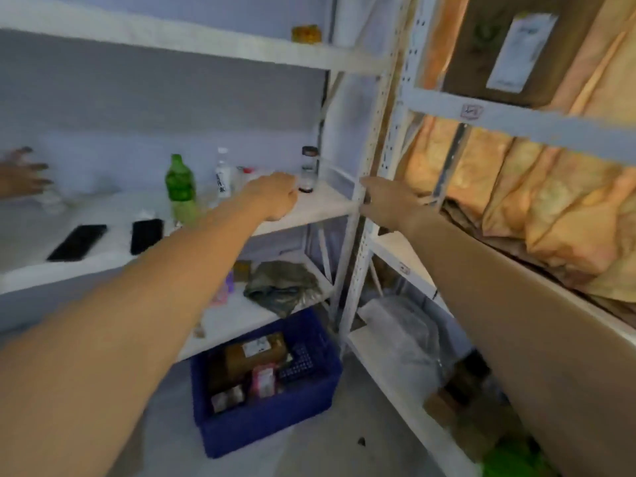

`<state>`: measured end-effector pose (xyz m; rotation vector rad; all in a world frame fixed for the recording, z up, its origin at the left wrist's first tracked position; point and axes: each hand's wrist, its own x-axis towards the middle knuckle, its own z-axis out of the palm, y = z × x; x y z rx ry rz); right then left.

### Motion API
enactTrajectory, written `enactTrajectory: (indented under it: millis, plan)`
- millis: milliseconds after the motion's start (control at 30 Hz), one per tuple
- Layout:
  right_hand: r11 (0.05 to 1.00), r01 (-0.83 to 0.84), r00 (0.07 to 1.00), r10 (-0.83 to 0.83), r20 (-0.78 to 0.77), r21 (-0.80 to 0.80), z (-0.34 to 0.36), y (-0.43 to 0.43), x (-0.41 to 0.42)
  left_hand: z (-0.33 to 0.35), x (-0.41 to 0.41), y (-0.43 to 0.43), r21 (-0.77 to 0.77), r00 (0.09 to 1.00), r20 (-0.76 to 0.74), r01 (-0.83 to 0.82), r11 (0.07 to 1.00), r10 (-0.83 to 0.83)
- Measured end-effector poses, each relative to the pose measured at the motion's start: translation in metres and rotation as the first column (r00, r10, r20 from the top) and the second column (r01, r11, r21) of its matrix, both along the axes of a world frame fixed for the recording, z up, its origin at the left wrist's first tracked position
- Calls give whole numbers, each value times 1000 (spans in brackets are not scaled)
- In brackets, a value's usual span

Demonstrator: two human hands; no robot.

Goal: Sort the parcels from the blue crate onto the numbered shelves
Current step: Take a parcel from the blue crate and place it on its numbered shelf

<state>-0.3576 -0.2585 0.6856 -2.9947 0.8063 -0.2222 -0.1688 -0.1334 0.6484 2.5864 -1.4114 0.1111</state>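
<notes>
left hand (275, 197) out on the middle shelf board (330, 204), knuckles up, fingers bent down onto the surface, just beside a small dark-lidded jar (308, 170). can't tell if anything's pinched under there, the fingers hide it.

right hand (389, 201) up at the white upright post (357, 235), fingers pointing left toward it. touching or just near, too blurry to call.

long cardboard parcel (516, 339) lying along the right forearm, long axis running from bottom right up toward that hand, far end pointing at the post. can't tell how the hand grips it, or if it does at all.

blue crate (265, 428) down on the floor where the two shelf units meet, below both arms, with a brown box (256, 352) with a white label and a pink packet (263, 380) inside.

further left on the same board: green bottle (179, 187) upright, black phone (77, 242) lying flat with a second one just right of it. another person's hand (20, 173) poking in at the far left edge.
</notes>
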Motion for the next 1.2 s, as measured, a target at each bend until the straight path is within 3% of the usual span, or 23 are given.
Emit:
enactTrajectory:
  millis: [167,267,433,700,833,1000,1200]
  plan:
    - [992,-115,990,118,83,-44,-7,32,126,2,84,44,22,985,89,-154,988,151]
    - [989,-144,988,146,55,-29,-21,34,170,-17,118,54,22,967,136,-218,976,214]
    - [982,-187,979,190,-75,36,-71,27,219,-87,147,53,45,975,-22,-221,974,222]
    - [942,-255,905,312,-289,219,-221,-7,270,-224,154,28,111,887,-279,-351,930,368]
    - [888,-328,822,436,-367,322,-300,-20,292,-304,159,18,263,845,-342,-335,905,412]
    - [830,-290,777,495,-390,476,-395,-42,305,-396,163,5,340,735,-427,-409,847,527]
    - [820,-211,732,493,-470,532,-519,-52,291,-500,148,-17,396,666,-518,-369,841,537]
